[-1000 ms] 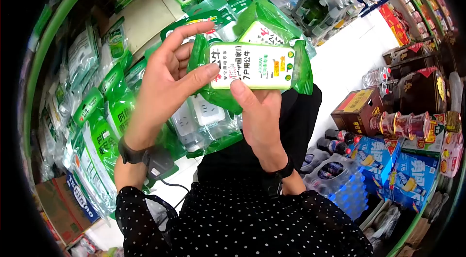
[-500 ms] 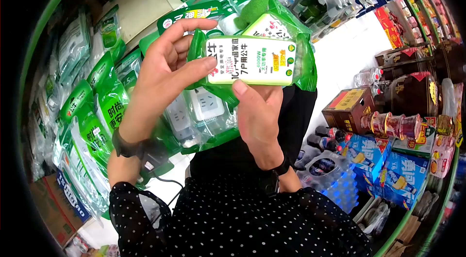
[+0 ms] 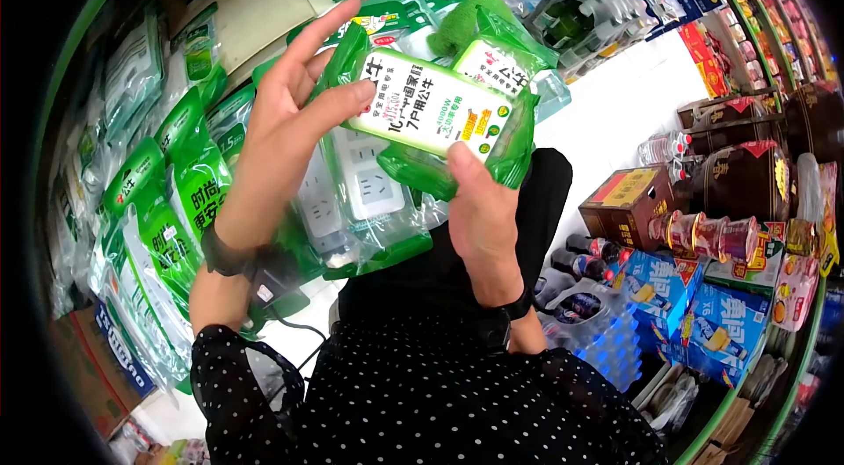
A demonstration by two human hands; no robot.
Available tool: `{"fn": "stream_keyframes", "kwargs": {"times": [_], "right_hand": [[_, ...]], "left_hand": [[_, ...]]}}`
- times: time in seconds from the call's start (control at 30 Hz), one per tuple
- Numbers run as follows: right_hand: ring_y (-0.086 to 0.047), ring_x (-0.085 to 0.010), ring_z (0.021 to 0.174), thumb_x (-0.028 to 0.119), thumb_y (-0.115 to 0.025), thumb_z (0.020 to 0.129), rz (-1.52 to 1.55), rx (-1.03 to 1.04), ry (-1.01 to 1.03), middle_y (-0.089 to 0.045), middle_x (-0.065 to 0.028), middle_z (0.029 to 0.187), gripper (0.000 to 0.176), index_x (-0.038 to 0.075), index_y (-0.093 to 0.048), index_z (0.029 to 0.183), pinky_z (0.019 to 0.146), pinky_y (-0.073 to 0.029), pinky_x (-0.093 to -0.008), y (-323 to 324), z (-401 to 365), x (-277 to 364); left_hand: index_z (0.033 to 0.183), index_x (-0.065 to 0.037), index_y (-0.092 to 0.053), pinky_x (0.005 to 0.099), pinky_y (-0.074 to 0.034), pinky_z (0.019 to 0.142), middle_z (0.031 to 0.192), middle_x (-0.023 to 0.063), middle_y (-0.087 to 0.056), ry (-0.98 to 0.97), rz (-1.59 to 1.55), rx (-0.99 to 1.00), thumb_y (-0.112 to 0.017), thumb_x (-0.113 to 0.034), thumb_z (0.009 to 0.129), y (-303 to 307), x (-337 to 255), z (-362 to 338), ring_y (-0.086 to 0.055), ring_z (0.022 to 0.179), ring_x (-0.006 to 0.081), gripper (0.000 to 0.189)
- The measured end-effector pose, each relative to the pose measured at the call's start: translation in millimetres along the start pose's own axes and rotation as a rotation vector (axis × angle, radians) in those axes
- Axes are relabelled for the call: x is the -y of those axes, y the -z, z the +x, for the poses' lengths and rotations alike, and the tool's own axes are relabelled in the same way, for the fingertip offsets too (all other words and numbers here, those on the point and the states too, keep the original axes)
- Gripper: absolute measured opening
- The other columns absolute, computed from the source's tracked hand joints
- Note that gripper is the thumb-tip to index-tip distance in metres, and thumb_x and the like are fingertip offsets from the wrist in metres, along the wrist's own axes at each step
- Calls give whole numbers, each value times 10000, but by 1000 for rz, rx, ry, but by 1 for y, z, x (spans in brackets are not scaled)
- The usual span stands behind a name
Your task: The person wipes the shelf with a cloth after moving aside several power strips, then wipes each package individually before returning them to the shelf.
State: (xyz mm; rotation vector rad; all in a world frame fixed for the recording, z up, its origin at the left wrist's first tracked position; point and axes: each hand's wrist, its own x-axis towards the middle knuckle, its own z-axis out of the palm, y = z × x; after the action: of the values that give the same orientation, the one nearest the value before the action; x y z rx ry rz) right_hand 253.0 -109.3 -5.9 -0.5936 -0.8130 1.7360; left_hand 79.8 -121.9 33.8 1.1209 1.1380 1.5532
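Tilted down to the right, a green-and-white packaged power socket [image 3: 431, 105] is held in front of me, its printed label facing up. My left hand [image 3: 294, 113] grips its left end, thumb on the label and index finger stretched upward. At the lower right corner my right hand [image 3: 482, 219] pinches the pack, thumb on top and fingers hidden beneath. Behind it is another green-and-white pack [image 3: 494, 67] beside a fuzzy green cloth or sponge [image 3: 464, 24]. Below lie clear packs with white power strips [image 3: 374, 179], partly covered by the held pack.
Hanging green packs [image 3: 189, 175] crowd the left side. A shelf [image 3: 255, 3] runs along the back, near shrink-wrapped bottles [image 3: 571, 17]. To the right stand a brown box [image 3: 626, 201], blue cartons [image 3: 721, 324] and wrapped drink bottles [image 3: 585, 302] on the floor.
The held pack has turned clockwise, its right end dropping and coming closer. My right hand has moved right and slightly down with it; my left index finger has straightened upward.
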Motion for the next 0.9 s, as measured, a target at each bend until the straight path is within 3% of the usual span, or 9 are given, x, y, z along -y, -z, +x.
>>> {"fn": "stream_keyframes", "kwargs": {"times": [0.07, 0.2, 0.33, 0.5, 0.9], "right_hand": [[-557, -196, 1088, 107, -637, 856, 20, 2, -16, -555, -126, 1209, 541, -34, -385, 1314, 958, -429, -339, 8, 2, 2], [-500, -225, 1193, 308, -447, 963, -55, 17, -10, -498, -119, 1306, 520, -25, -357, 1352, 1016, -374, -376, 24, 8, 5], [-497, -214, 1189, 321, -418, 978, -201, 57, -15, -518, -94, 1287, 500, -24, -388, 1339, 1025, -358, -355, 27, 12, 9], [-535, -160, 1065, 200, -699, 840, -232, 83, -176, -548, -138, 1182, 604, -90, -400, 1277, 910, -431, -274, 25, 11, 8], [-545, -118, 990, 141, -680, 842, -417, 151, -177, -592, -100, 1103, 497, -88, -488, 1239, 853, -442, -250, 24, 12, 4]], "left_hand": [[1386, -13, -375, 258, -421, 924, 1123, 118, -615, 7, -43, -19, -649, -106, 803, 3, 3, 2, -585, 1002, 147, 650], [1378, -19, -385, 250, -440, 891, 1102, 109, -626, 38, -115, -51, -659, -116, 794, 11, 4, 5, -603, 952, 124, 652], [1365, -31, -406, 242, -457, 858, 1064, 91, -640, 58, -140, -54, -671, -116, 792, 15, 8, 7, -618, 908, 102, 637], [1343, -46, -437, 242, -458, 858, 1051, 73, -644, 135, -148, -32, -691, -123, 795, 13, 16, 7, -613, 932, 102, 609], [1308, -71, -483, 261, -473, 841, 1032, 53, -647, 204, -128, -52, -716, -171, 803, 19, 36, 13, -616, 916, 107, 565]]}}
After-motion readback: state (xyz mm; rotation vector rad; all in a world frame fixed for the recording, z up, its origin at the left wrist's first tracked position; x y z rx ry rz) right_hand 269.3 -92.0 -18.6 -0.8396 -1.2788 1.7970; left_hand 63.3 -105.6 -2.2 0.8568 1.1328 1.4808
